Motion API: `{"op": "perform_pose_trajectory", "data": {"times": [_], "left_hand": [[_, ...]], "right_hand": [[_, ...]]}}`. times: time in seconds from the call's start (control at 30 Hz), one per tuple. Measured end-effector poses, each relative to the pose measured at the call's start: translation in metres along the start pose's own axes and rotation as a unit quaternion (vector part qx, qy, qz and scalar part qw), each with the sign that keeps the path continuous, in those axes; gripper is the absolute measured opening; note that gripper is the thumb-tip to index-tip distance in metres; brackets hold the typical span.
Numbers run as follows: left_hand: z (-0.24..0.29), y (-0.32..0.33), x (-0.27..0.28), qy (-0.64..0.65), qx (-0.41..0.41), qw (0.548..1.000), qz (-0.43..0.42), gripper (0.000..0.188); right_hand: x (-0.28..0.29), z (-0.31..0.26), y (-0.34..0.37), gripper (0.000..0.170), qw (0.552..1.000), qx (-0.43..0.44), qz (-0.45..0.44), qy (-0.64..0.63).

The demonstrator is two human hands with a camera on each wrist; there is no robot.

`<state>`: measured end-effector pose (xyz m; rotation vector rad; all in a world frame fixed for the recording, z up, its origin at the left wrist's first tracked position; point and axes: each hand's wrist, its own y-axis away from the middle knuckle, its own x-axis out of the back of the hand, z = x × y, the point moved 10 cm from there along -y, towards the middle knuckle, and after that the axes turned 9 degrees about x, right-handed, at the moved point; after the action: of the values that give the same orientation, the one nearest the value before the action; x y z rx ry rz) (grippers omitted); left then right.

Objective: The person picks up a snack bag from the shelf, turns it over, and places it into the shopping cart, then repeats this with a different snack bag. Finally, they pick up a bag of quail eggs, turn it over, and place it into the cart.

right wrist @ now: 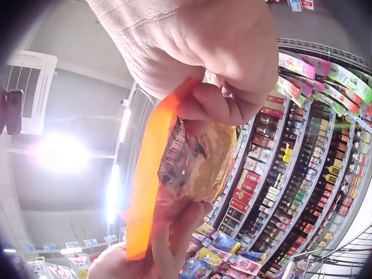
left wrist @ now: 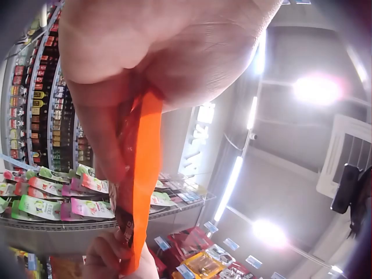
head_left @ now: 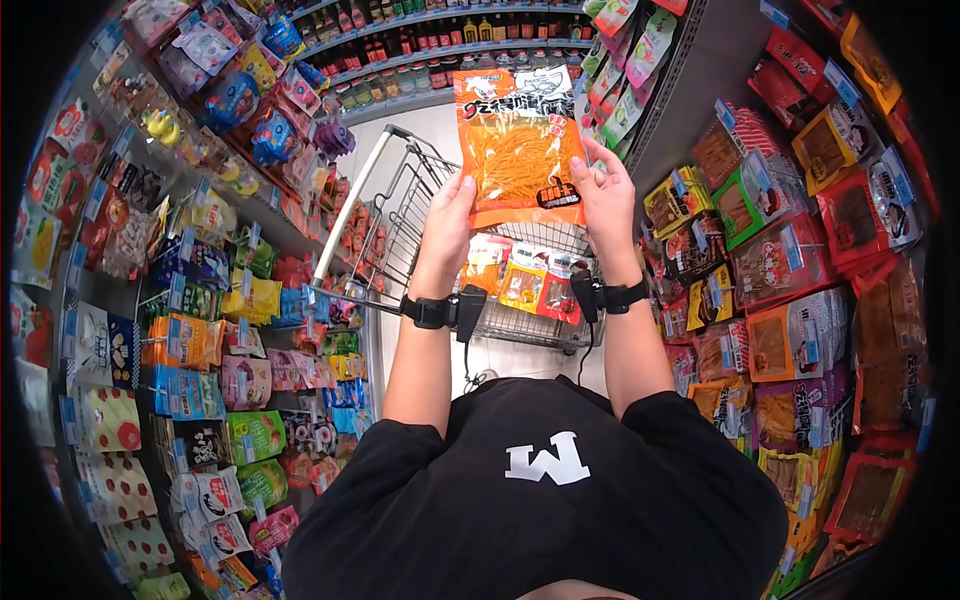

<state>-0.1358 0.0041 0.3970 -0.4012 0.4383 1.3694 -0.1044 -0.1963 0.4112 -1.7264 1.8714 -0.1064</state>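
Snack packet point(head_left: 520, 160), orange-bordered with a clear window over shredded orange contents, stands in the upper middle of the head view, and we see it held between two hands, its printed face turned toward the head camera. The left hand point(head_left: 447, 222) pinches its left edge, thumb on the front; the right hand point(head_left: 608, 205) pinches its right edge, thumb also on the front. In both wrist views we see the packet nearly edge-on, its orange border running down the middle.

Just below it in the head view, we see more snack packets point(head_left: 526, 277), orange, yellow and red, lying in a wire shopping cart point(head_left: 352, 210) whose pale handle slants through the upper centre-left. Black wrist straps point(head_left: 430, 312) circle both forearms near the hands, and a black T-shirt point(head_left: 430, 520) with a white block letter point(head_left: 548, 458) fills the lower middle.

Along the left of the frame we see hanging snack bags point(head_left: 257, 435); along the right, flat packets point(head_left: 780, 262) with blue price tags. Bottles point(head_left: 436, 74) line curved shelves at the top. In the left wrist view, bright ceiling lights point(left wrist: 318, 90) glow at the right.
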Motion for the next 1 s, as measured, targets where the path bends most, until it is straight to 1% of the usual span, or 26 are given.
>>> {"op": "perform_pose_trajectory", "data": {"times": [0.03,0.1,0.13,0.17,0.2,0.23,0.27,0.3,0.33,0.37,0.4,0.43,0.47,0.5,0.53,0.57,0.63,0.67,0.7,0.77,0.8,0.83,0.9,0.93,0.97,1.0], "left_hand": [[0.001,0.001,0.0,-0.007,-0.001,1.0,0.008,0.037],[0.001,0.001,0.0,-0.014,-0.002,1.0,0.015,0.038],[0.005,0.001,-0.002,-0.041,-0.03,0.999,0.017,0.039],[0.009,0.002,-0.003,-0.068,-0.057,0.996,0.02,0.039],[0.013,0.002,-0.006,-0.095,-0.086,0.992,0.02,0.042],[0.012,0.0,-0.009,-0.096,-0.088,0.991,0.018,0.042],[0.017,0.001,-0.015,-0.178,-0.131,0.975,0.034,0.043],[0.021,0.003,-0.024,-0.257,-0.173,0.949,0.05,0.044],[0.018,0.006,-0.039,-0.246,-0.146,0.958,0.03,0.044],[0.004,0.008,-0.046,-0.263,-0.058,0.962,0.041,0.046],[0.01,0.014,-0.063,-0.369,-0.135,0.919,0.02,0.048],[0.014,0.021,-0.081,-0.468,-0.211,0.858,0.0,0.05],[0.012,0.026,-0.089,-0.521,-0.232,0.821,-0.007,0.048],[0.017,0.034,-0.102,-0.572,-0.251,0.781,-0.012,0.046],[0.022,0.037,-0.105,-0.541,-0.244,0.805,-0.013,0.037],[0.023,0.036,-0.102,-0.541,-0.245,0.805,-0.012,0.037],[0.029,0.033,-0.095,-0.481,-0.23,0.844,-0.048,0.032],[0.037,0.032,-0.089,-0.45,-0.237,0.861,-0.025,0.028],[0.046,0.031,-0.08,-0.444,-0.268,0.855,0.016,0.025],[0.052,0.027,-0.054,-0.366,-0.253,0.891,0.094,0.024],[0.058,0.029,-0.046,-0.403,-0.263,0.865,0.141,0.026],[0.064,0.03,-0.04,-0.43,-0.281,0.841,0.17,0.035],[0.061,0.025,-0.014,-0.359,-0.267,0.865,0.227,0.044],[0.061,0.023,-0.006,-0.398,-0.253,0.847,0.245,0.051],[0.059,0.02,0.0,-0.398,-0.253,0.847,0.245,0.051],[0.054,0.014,0.005,-0.342,-0.219,0.887,0.217,0.047]], "right_hand": [[0.003,0.001,-0.001,0.042,1.0,0.002,0.0,-0.001],[0.013,0.011,-0.001,0.04,0.992,-0.019,-0.014,0.122],[0.013,0.012,-0.001,0.04,0.992,-0.016,-0.014,0.122],[0.015,-0.004,-0.002,0.041,0.957,0.066,-0.012,0.281],[0.009,-0.023,-0.001,0.043,0.891,0.146,-0.008,0.431],[0.006,-0.024,-0.001,0.043,0.891,0.149,-0.007,0.43],[-0.005,-0.014,-0.002,0.046,0.931,0.118,-0.049,0.343],[-0.019,-0.006,0.0,0.049,0.96,0.086,-0.091,0.252],[-0.036,-0.006,0.004,0.05,0.976,0.059,-0.112,0.177],[-0.041,-0.012,0.007,0.05,0.976,0.06,-0.109,0.177],[-0.049,-0.009,0.01,0.049,0.986,0.026,-0.122,0.108],[-0.055,-0.007,0.011,0.049,0.99,-0.007,-0.134,0.039],[-0.05,-0.005,0.008,0.042,0.993,-0.025,-0.116,0.014],[-0.046,-0.01,0.007,0.042,0.993,-0.022,-0.115,0.013],[-0.036,-0.006,0.009,0.04,0.993,-0.082,-0.082,-0.033],[-0.03,0.001,0.013,0.037,0.986,-0.141,-0.049,-0.078],[-0.025,0.002,0.013,0.037,0.987,-0.127,-0.038,-0.088],[-0.021,0.001,0.011,0.038,0.991,-0.106,-0.044,-0.075],[-0.019,-0.004,0.008,0.038,0.993,-0.084,-0.054,-0.059],[-0.02,-0.003,0.012,0.039,0.99,-0.104,-0.076,-0.063],[-0.022,-0.005,0.014,0.04,0.99,-0.094,-0.094,-0.053],[-0.023,-0.007,0.016,0.041,0.989,-0.084,-0.112,-0.044],[-0.024,-0.002,0.021,0.043,0.986,-0.093,-0.124,-0.056],[-0.024,0.001,0.022,0.044,0.984,-0.099,-0.133,-0.067],[-0.02,0.004,0.023,0.044,0.984,-0.099,-0.133,-0.068],[-0.018,0.009,0.025,0.045,0.981,-0.122,-0.132,-0.076]]}}
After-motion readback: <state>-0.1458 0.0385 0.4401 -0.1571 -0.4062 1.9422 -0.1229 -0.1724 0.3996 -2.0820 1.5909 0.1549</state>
